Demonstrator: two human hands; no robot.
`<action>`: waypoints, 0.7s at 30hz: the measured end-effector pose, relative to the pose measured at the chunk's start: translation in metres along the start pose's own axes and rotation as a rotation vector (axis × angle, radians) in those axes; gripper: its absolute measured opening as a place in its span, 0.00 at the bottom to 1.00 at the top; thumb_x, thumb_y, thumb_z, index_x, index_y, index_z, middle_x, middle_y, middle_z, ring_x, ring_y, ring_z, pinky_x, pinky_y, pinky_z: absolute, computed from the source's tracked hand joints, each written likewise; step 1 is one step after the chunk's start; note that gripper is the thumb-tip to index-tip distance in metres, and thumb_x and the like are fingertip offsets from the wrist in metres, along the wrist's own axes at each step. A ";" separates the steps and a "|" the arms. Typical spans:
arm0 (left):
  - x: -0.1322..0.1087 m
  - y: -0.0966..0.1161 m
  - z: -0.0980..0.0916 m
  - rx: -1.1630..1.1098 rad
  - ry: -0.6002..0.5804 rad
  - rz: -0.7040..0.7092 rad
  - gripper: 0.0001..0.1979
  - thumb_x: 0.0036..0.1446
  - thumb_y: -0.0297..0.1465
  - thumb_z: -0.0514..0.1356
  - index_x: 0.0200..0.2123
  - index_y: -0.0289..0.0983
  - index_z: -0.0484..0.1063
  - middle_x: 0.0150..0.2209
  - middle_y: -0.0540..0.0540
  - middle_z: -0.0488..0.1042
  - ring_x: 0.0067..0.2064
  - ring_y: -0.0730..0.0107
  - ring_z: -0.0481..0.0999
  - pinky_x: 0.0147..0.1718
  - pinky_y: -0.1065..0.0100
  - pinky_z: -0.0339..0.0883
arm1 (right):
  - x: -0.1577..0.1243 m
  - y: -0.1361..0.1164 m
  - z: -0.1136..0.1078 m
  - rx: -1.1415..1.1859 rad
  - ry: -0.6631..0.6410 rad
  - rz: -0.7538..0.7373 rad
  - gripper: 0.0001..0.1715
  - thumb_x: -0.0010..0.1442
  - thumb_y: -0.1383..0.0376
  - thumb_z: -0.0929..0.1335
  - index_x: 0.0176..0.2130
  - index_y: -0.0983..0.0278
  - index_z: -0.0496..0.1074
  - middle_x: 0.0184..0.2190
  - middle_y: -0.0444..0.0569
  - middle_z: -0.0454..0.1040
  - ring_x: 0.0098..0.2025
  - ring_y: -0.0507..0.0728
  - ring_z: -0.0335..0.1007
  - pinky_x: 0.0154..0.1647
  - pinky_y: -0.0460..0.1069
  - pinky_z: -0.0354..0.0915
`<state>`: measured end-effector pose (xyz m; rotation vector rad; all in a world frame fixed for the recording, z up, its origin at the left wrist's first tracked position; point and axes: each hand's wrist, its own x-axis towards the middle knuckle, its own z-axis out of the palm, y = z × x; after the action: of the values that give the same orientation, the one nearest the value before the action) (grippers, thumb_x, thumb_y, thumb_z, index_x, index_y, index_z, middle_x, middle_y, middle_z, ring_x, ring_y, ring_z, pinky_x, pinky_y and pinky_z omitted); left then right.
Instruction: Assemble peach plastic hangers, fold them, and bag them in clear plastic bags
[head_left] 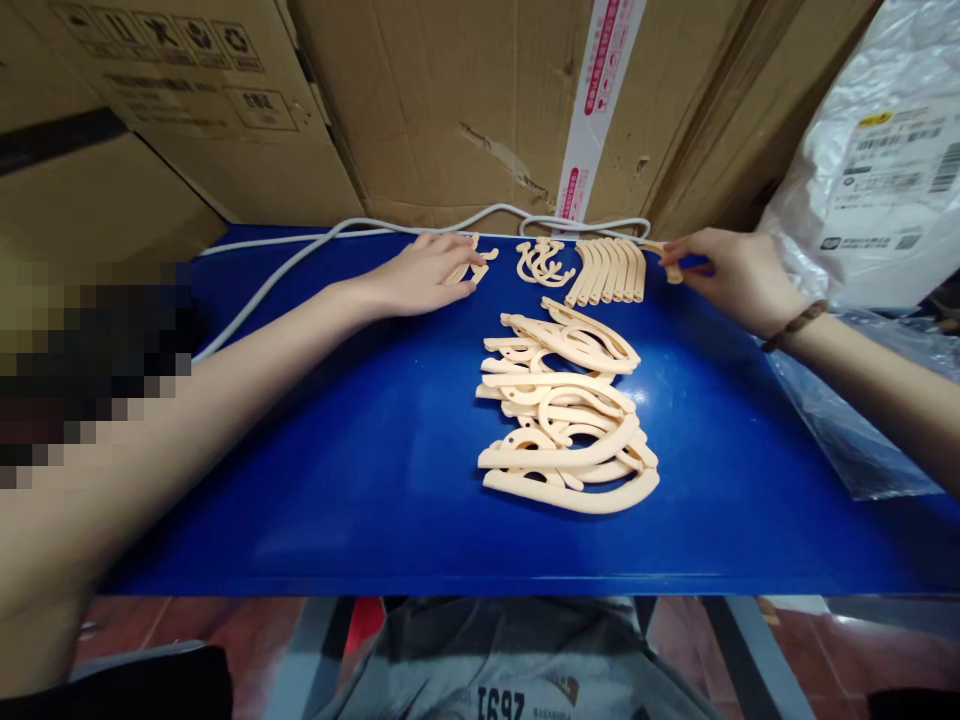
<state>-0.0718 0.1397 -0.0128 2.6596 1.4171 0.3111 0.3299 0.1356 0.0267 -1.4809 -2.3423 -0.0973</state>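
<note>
My left hand (429, 274) reaches to the back of the blue table, its fingers apart over a few small beige plastic hooks (482, 268), touching them. My right hand (739, 275), with a brown band at the wrist, pinches a curved beige hanger arm (673, 273) at the back right. Beside that piece, several matching hanger arms (611, 270) lie side by side in a neat row. Between the row and my left hand is a cluster of more hooks (544, 264). Nearer to me, a pile of folded beige hangers (570, 405) lies overlapping.
A white cable (360, 225) runs along the back of the blue table (360, 430). Cardboard boxes (450, 100) stand behind it. At the right are a bubble-wrapped package (885, 200) with a label and a clear plastic bag (862, 430) over the table's edge.
</note>
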 end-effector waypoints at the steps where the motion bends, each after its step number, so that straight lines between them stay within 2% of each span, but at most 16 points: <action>1: 0.004 0.006 -0.006 0.023 -0.026 -0.006 0.30 0.64 0.44 0.52 0.63 0.32 0.67 0.67 0.33 0.63 0.70 0.43 0.58 0.69 0.44 0.50 | 0.000 0.002 0.004 0.002 -0.038 -0.024 0.11 0.58 0.71 0.68 0.39 0.62 0.79 0.49 0.55 0.81 0.51 0.61 0.77 0.52 0.53 0.70; 3: 0.015 0.024 -0.016 0.049 -0.013 -0.036 0.30 0.63 0.42 0.54 0.62 0.30 0.68 0.63 0.32 0.68 0.67 0.42 0.63 0.66 0.46 0.56 | 0.002 0.005 0.010 0.002 -0.087 -0.056 0.12 0.56 0.72 0.66 0.37 0.61 0.78 0.49 0.54 0.81 0.53 0.63 0.76 0.56 0.55 0.69; 6: 0.036 0.060 -0.020 0.024 0.084 0.079 0.26 0.65 0.39 0.53 0.61 0.31 0.69 0.62 0.35 0.69 0.66 0.47 0.65 0.66 0.53 0.58 | 0.005 0.008 0.016 -0.010 -0.107 -0.062 0.14 0.56 0.72 0.65 0.37 0.60 0.78 0.48 0.53 0.80 0.52 0.64 0.75 0.55 0.58 0.69; 9: 0.061 0.092 -0.010 -0.036 0.022 0.188 0.22 0.68 0.35 0.51 0.60 0.34 0.71 0.59 0.38 0.72 0.61 0.54 0.71 0.62 0.59 0.63 | 0.010 0.010 0.018 -0.033 -0.099 -0.029 0.14 0.55 0.71 0.65 0.39 0.62 0.77 0.47 0.57 0.79 0.49 0.65 0.76 0.53 0.59 0.69; 11: 0.077 0.107 0.002 -0.045 -0.010 0.243 0.22 0.69 0.34 0.50 0.60 0.34 0.71 0.59 0.38 0.72 0.62 0.55 0.70 0.63 0.59 0.62 | 0.014 0.010 0.018 -0.037 -0.104 -0.003 0.14 0.56 0.71 0.66 0.41 0.65 0.77 0.45 0.60 0.79 0.46 0.65 0.76 0.51 0.59 0.69; 13: 0.091 0.115 0.014 -0.053 -0.042 0.293 0.22 0.70 0.34 0.49 0.61 0.35 0.71 0.62 0.39 0.70 0.64 0.56 0.68 0.65 0.60 0.58 | 0.017 0.009 0.018 -0.027 -0.122 0.011 0.13 0.57 0.71 0.66 0.41 0.67 0.78 0.44 0.61 0.80 0.44 0.64 0.77 0.49 0.57 0.70; 16: 0.101 0.120 0.024 -0.067 -0.061 0.327 0.23 0.70 0.34 0.50 0.63 0.33 0.70 0.64 0.40 0.69 0.67 0.56 0.64 0.68 0.60 0.53 | 0.018 0.008 0.018 -0.003 -0.131 0.008 0.14 0.57 0.71 0.66 0.42 0.65 0.79 0.46 0.58 0.81 0.46 0.65 0.78 0.52 0.57 0.69; 21: 0.094 0.116 0.029 -0.098 -0.030 0.316 0.25 0.69 0.33 0.51 0.65 0.31 0.67 0.65 0.38 0.68 0.66 0.56 0.65 0.68 0.60 0.55 | 0.010 0.005 0.017 0.054 -0.116 -0.017 0.14 0.57 0.65 0.66 0.41 0.59 0.80 0.43 0.50 0.82 0.45 0.67 0.79 0.51 0.60 0.71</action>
<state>0.0799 0.1529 -0.0062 2.7872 0.9438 0.3561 0.3260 0.1507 0.0138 -1.4774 -2.4287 0.0491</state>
